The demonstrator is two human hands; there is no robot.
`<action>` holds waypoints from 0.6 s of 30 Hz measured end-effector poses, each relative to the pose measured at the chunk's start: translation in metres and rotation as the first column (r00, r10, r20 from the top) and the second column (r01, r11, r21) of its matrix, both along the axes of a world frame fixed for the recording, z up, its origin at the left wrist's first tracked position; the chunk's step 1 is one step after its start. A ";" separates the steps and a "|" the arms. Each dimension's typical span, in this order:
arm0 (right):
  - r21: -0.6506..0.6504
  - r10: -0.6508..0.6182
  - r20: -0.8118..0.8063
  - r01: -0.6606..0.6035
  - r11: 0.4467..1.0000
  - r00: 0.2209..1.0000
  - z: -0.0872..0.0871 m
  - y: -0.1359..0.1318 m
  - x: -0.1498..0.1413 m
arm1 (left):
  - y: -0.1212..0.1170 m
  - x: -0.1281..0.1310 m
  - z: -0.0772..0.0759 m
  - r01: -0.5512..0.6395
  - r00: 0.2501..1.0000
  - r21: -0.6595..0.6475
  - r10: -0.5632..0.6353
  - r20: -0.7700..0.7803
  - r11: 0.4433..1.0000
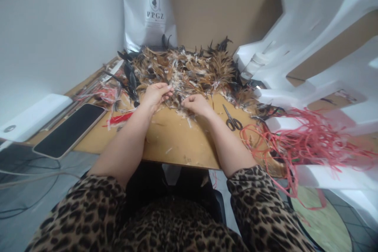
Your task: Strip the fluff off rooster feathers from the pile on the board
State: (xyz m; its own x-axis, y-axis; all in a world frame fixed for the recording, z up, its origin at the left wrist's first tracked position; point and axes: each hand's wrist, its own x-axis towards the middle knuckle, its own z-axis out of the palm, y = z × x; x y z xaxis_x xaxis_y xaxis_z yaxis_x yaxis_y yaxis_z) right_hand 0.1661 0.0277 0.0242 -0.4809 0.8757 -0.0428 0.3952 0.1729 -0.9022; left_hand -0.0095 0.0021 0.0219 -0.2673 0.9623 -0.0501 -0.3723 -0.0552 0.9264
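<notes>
A wide heap of brown, white and black feathers (189,67) covers the back of the wooden table (177,145). At its front edge, my left hand (156,96) is closed in a pinch, thumb against fingers; what it holds, if anything, is too small to make out. Just to the right and slightly lower, my right hand (197,104) has its fingers curled together in a pinch, and its contents are hidden too. Loose feather bits lie between and below the hands. Dark-handled scissors (232,120) rest on the table right of my right hand.
A smartphone (71,130) and a white box-like device (35,118) lie at the left edge. Red plastic strands (313,138) spill over the right side beside white moulded pieces (313,47). A white printed bag (147,12) stands behind the feathers.
</notes>
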 end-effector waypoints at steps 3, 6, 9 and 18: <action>-0.181 -0.128 -0.333 0.070 0.981 0.934 -0.002 0.012 0.004 | -0.001 0.002 0.000 0.056 0.997 -0.027 -0.055 0.055 0.998; -0.206 -0.165 -0.491 0.070 0.976 0.855 -0.005 0.015 0.000 | -0.001 0.006 -0.002 0.194 0.978 -0.064 -0.188 0.096 0.979; -0.174 -0.176 -0.545 0.095 0.980 0.820 -0.010 0.014 -0.006 | -0.003 0.010 -0.003 0.307 0.946 -0.091 -0.293 0.137 0.947; -0.146 -0.198 -0.569 0.139 0.979 0.798 -0.009 0.006 -0.013 | -0.004 0.012 -0.003 0.360 0.919 -0.090 -0.336 0.206 0.929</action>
